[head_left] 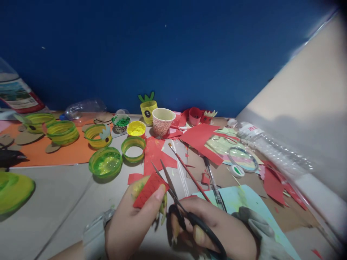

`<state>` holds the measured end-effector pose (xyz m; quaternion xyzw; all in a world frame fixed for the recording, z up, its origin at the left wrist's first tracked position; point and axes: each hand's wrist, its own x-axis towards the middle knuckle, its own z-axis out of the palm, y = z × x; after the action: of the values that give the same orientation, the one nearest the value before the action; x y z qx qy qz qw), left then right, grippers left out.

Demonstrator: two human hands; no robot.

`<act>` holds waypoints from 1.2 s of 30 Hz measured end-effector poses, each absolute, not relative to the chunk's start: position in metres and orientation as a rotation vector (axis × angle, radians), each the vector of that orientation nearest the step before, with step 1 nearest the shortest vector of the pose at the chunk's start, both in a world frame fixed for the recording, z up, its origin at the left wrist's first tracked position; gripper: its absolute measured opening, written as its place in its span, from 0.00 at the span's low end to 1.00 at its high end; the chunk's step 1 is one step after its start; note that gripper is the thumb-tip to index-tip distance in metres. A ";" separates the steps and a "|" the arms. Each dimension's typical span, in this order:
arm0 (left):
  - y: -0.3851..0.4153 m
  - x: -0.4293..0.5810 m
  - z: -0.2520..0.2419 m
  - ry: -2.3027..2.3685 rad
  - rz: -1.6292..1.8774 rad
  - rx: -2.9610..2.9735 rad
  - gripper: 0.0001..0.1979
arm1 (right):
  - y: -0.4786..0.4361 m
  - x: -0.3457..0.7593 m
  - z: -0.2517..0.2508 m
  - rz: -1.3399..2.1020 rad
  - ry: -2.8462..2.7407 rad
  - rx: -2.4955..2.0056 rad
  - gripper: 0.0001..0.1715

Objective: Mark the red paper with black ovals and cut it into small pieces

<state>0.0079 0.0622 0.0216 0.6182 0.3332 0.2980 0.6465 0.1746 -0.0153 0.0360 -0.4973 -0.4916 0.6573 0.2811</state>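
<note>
Small red rectangular paper piece [148, 191] with dark drawn lines: raised above the table, low centre of view, pinched between thumb and fingers of the left hand [131, 222]. Black-handled metal scissors [177, 203]: grasped in the right hand [217, 221], fingers curled around the handle loops, blades slightly parted, tips pointing away and to the left. Blades right beside the right edge of the red piece; contact or cut, cannot tell.

Just beyond both hands: flat red paper scraps [155, 153] on the grey tabletop [70, 191]. Near the scissors: slim red-handled paintbrush [187, 171], lying slantwise; to its right, clear-barrelled pen [214, 184]. Partly under the right hand and wrist: pale blue paper sheet [245, 198] with a yellowish smear.

Left of the scraps: green-and-yellow painted ring [132, 159], open in the middle; just beside it, green-and-yellow painted shallow bowl [104, 167]. Behind these: cup of yellow paint [136, 129], then cup of green paint [121, 123]. To the right of the yellow paint: red-patterned white paper cup [163, 124], upright.

Farther left: orange paper sheet [69, 156], bearing more painted rings and brown cardboard cutouts. Far right: long clear plastic bottle [279, 148], on its side. At the back: dark blue panel [173, 54].
</note>
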 end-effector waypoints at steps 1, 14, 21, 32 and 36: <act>0.062 0.008 0.021 0.762 0.683 1.404 0.17 | -0.016 0.175 0.035 1.774 -1.309 -1.328 0.39; 0.063 0.005 0.016 0.694 0.665 1.393 0.19 | -0.013 0.180 0.039 1.641 -1.532 -1.383 0.41; 0.064 0.004 0.016 0.743 0.662 1.460 0.17 | -0.016 0.178 0.042 1.614 -1.465 -1.469 0.43; 0.064 0.005 0.015 0.745 0.673 1.379 0.18 | -0.015 0.177 0.037 1.641 -1.399 -1.451 0.40; 0.065 0.007 0.017 0.704 0.668 1.380 0.19 | -0.016 0.177 0.037 1.629 -1.383 -1.442 0.39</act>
<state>0.0067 0.0652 0.0172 0.6110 0.3117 0.2959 0.6648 0.1767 -0.0159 0.0374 -0.5372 -0.5153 0.6070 0.2782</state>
